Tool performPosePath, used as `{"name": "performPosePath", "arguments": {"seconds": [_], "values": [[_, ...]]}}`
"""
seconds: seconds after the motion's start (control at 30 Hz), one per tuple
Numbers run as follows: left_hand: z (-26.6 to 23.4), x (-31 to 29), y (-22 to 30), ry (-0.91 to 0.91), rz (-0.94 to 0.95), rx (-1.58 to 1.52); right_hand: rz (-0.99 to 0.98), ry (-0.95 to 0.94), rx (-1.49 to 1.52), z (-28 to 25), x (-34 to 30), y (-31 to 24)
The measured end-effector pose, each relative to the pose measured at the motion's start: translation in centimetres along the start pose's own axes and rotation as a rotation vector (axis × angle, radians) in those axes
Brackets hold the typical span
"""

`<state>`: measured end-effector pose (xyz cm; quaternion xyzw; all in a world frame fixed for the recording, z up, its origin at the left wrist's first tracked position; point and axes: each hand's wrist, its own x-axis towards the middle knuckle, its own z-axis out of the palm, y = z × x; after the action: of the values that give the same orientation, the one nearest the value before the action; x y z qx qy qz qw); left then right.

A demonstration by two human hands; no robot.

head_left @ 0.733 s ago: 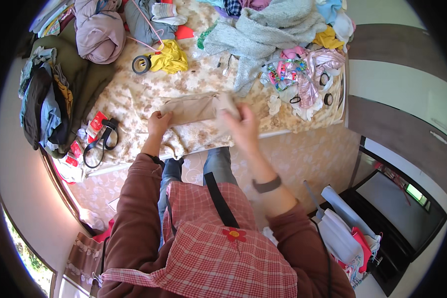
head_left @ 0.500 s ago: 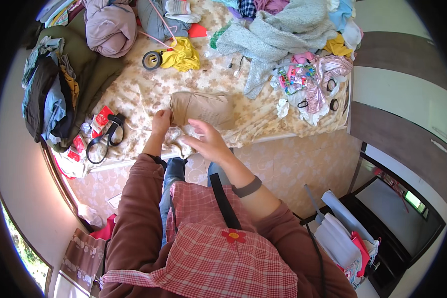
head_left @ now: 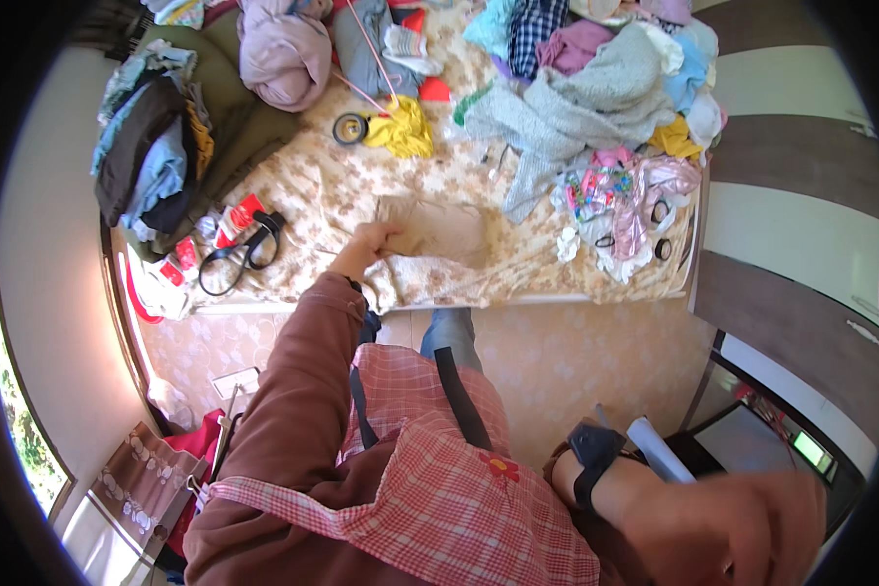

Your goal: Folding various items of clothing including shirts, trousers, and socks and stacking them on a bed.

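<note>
A folded beige cloth bundle point(head_left: 439, 232), probably a garment, lies flat on the near part of the bed. My left hand point(head_left: 373, 239) is at its left end, fingers closed on the edge. My right hand point(head_left: 732, 532) is held low at the right, close to the camera and well away from the bed. Motion smears its fingers, and I cannot make out anything in them. A dark strap with a flat square piece point(head_left: 596, 449) goes round the right wrist.
The bed point(head_left: 313, 186) bears a black belt point(head_left: 244, 256), a roll of tape point(head_left: 350, 128), a yellow cloth point(head_left: 400, 129), a grey knit point(head_left: 576, 107) and a clothes pile point(head_left: 146, 146). Striped drawers point(head_left: 791, 234) stand at the right. White rolls point(head_left: 659, 449) are at lower right.
My right hand has left the beige bundle and swung down to the lower right. My left hand stays at the bundle's left end. The whole view has shifted.
</note>
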<state>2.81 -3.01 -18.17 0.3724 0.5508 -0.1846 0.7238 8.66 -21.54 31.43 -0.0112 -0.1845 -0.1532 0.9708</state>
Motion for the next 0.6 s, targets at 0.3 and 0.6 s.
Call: {"name": "performPosePath", "arguments": {"seconds": [0.3, 0.6], "values": [[-1.6, -15.2, 6.4, -0.013, 0.332, 0.168, 0.699, -0.366, -0.047, 7.8, -0.7, -2.2], [-14.5, -28.4, 13.8, 0.043, 0.734, 0.013, 0.910, -0.316, -0.147, 15.7, -5.0, -2.2]]}}
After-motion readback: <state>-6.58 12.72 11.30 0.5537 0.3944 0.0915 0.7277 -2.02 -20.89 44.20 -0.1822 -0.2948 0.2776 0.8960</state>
